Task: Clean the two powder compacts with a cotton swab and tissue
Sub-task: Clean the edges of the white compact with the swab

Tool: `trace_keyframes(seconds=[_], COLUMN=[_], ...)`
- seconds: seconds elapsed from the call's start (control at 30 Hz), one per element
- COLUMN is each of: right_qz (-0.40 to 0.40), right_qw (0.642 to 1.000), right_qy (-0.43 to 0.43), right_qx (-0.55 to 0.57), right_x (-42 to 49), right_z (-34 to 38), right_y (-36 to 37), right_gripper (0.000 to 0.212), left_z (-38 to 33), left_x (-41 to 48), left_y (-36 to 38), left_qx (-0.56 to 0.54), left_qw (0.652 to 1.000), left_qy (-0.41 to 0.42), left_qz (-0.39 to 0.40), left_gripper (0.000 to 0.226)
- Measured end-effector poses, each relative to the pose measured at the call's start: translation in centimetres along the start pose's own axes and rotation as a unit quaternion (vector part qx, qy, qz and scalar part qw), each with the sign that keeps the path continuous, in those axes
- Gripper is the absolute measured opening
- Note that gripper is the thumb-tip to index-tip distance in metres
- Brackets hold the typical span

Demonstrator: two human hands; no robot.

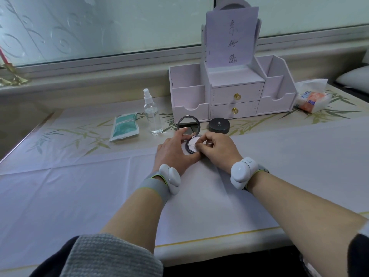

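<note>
An open powder compact (192, 141) lies on the table in front of me, its mirrored lid (188, 123) standing upright behind the pale powder pan. My left hand (175, 150) holds the compact's left side, with the index finger up on the lid's lower rim and the thumb along the near edge. My right hand (216, 149) pinches a thin white cotton swab (194, 145) whose tip lies across the pan. A second compact (219, 125), black and closed, sits just behind to the right.
A clear spray bottle (152, 114) and a teal packet (124, 126) stand left of the compacts. A white drawer organiser (232, 90) fills the back, with a tissue pack (311, 96) to its right. A white sheet (99, 186) covers the near table.
</note>
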State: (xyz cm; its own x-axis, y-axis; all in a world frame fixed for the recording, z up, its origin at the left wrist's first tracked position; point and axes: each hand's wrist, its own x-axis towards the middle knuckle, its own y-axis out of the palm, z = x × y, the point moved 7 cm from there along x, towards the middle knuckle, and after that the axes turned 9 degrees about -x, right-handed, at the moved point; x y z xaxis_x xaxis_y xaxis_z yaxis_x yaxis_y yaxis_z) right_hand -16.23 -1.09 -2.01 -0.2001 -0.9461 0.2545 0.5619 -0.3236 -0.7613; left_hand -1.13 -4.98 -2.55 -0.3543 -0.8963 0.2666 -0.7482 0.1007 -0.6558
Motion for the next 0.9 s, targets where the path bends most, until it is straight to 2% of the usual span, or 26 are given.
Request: trace_keyframes(seconds=[0.9], right_qz=[0.077], right_qw=[0.994], right_qy=[-0.035], right_qx=[0.065], right_x=[-0.12], right_z=[-0.11], right_y=[-0.64], right_gripper=[0.004], left_z=[-0.26], left_x=[-0.27], left_y=[-0.16], left_qx=[-0.002], left_qw=[1.0], left_qy=[0.003], left_qz=[0.002], left_gripper=[0.082])
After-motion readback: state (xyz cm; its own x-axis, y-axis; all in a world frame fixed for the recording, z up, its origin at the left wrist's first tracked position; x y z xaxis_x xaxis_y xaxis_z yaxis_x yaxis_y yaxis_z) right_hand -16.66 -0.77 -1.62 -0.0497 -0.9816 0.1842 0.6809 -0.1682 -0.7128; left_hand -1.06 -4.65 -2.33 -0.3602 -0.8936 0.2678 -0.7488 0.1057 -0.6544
